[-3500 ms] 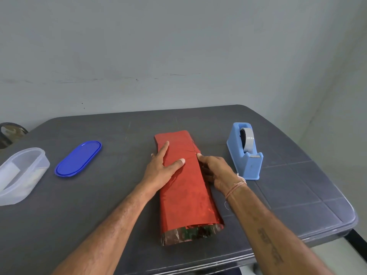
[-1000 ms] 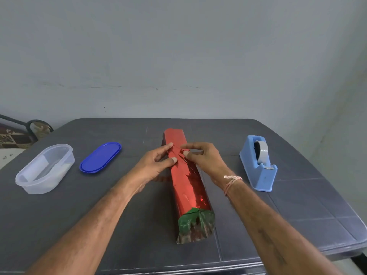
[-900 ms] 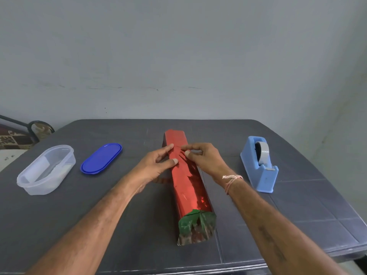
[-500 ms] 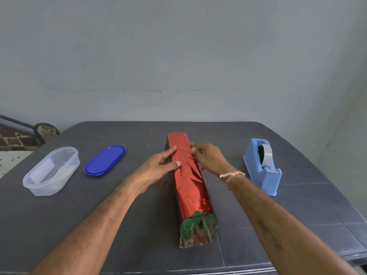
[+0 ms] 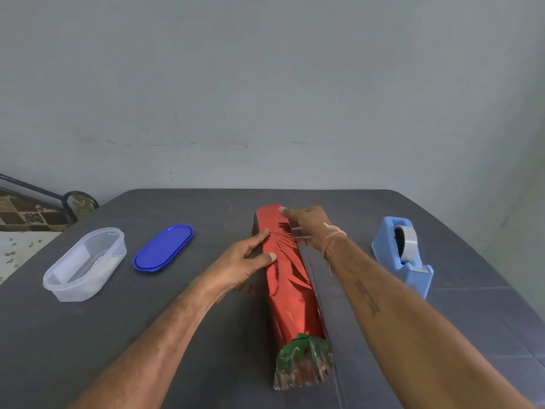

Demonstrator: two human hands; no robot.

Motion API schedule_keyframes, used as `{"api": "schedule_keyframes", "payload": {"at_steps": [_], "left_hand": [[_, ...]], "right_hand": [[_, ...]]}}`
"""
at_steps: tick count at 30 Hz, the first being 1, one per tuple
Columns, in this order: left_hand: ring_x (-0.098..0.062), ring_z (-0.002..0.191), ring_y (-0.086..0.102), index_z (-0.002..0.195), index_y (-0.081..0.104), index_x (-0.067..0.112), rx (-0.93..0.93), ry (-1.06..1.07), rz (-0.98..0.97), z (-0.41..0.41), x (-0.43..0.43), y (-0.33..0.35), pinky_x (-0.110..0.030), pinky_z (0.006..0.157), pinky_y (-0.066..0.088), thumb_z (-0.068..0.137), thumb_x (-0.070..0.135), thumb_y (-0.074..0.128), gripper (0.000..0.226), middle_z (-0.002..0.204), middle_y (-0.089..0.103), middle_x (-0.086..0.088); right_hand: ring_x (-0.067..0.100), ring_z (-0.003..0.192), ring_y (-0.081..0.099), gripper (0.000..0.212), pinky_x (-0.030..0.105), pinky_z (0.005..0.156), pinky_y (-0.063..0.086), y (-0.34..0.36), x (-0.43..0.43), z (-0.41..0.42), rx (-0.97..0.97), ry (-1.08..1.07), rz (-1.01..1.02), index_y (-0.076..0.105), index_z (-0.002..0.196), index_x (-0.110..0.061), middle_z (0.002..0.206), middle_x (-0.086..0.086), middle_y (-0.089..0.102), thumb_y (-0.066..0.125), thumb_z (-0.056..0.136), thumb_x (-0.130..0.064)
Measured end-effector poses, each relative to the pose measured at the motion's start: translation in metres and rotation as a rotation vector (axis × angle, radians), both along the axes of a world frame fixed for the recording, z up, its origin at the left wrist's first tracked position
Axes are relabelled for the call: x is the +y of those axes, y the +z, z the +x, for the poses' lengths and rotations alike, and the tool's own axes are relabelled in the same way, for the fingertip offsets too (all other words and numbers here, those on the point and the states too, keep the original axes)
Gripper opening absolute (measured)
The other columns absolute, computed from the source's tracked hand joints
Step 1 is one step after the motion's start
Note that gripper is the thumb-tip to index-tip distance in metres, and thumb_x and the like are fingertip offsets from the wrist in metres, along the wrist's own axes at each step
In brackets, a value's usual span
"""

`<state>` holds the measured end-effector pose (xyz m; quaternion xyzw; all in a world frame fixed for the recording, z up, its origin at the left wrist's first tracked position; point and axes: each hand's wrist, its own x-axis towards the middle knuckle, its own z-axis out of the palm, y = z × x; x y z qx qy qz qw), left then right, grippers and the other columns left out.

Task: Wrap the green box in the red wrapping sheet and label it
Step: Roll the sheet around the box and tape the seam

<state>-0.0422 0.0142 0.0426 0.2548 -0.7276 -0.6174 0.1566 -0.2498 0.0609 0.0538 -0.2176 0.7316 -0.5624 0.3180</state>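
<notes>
A clear tub (image 5: 85,262) and a blue lid (image 5: 163,247) lay on the left of the grey table (image 5: 88,335). The left hand (image 5: 241,261), fingers straight, pressed the flank of the red wrapping sheet (image 5: 290,278), rolled around the green box (image 5: 295,352) at mid-table. The right hand (image 5: 306,225), fingers extended, touched its far end. A blue tape dispenser (image 5: 404,255) stood on the right

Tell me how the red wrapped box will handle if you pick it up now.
The glossy red sheet looks slippery, so a grip may slide. It is creased beside the left hand and open at the near end, so it would probably loosen. The long box is likely stiff.
</notes>
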Motion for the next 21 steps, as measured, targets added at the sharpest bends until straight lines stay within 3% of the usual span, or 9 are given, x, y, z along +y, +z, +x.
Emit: {"api": "schedule_keyframes", "payload": {"at_steps": [5,8,12,14,21], "left_hand": [[-0.015,0.142,0.046,0.156,0.035,0.041,-0.030,0.005,0.029,0.001,-0.001,-0.001,-0.056,0.109,0.048,0.095,0.028,0.071,0.072,0.160,0.040,0.010],[-0.015,0.138,0.051,0.155,0.035,0.044,-0.040,0.007,0.052,0.002,-0.001,0.000,-0.051,0.090,0.061,0.095,0.029,0.072,0.072,0.157,0.042,0.013],[-0.013,0.142,0.047,0.156,0.035,0.040,-0.028,0.020,0.024,0.001,0.001,0.000,-0.053,0.109,0.048,0.096,0.026,0.070,0.071,0.159,0.041,0.011],[-0.013,0.144,0.044,0.157,0.035,0.036,-0.023,0.023,0.021,0.000,0.002,0.000,-0.054,0.115,0.041,0.096,0.023,0.070,0.071,0.160,0.041,0.009],[-0.013,0.143,0.044,0.158,0.033,0.036,-0.035,0.017,0.005,0.000,0.004,0.002,-0.051,0.113,0.045,0.097,0.024,0.069,0.071,0.161,0.037,0.012]], "right_hand": [[0.020,0.078,0.071,0.033,0.039,0.078,0.058,0.008,-0.023,-0.007,0.028,-0.012,0.070,0.071,0.100,-0.001,0.090,0.009,0.076,0.087,0.079,-0.020],[0.020,0.074,0.068,0.027,0.038,0.074,0.058,0.007,-0.029,-0.008,0.045,0.001,0.096,0.071,0.101,0.002,0.089,0.012,0.074,0.084,0.081,-0.013],[0.023,0.078,0.070,0.027,0.045,0.089,0.060,0.004,-0.029,-0.012,0.036,-0.014,0.063,0.072,0.101,0.004,0.096,0.015,0.076,0.083,0.082,-0.012],[0.023,0.077,0.070,0.024,0.046,0.087,0.061,0.002,-0.029,-0.013,0.031,-0.027,0.049,0.072,0.097,0.003,0.096,0.016,0.076,0.084,0.082,-0.012],[0.028,0.084,0.075,0.023,0.045,0.078,0.064,-0.006,-0.032,-0.012,0.066,-0.089,0.009,0.071,0.089,0.001,0.089,0.014,0.076,0.085,0.081,-0.015]]}}
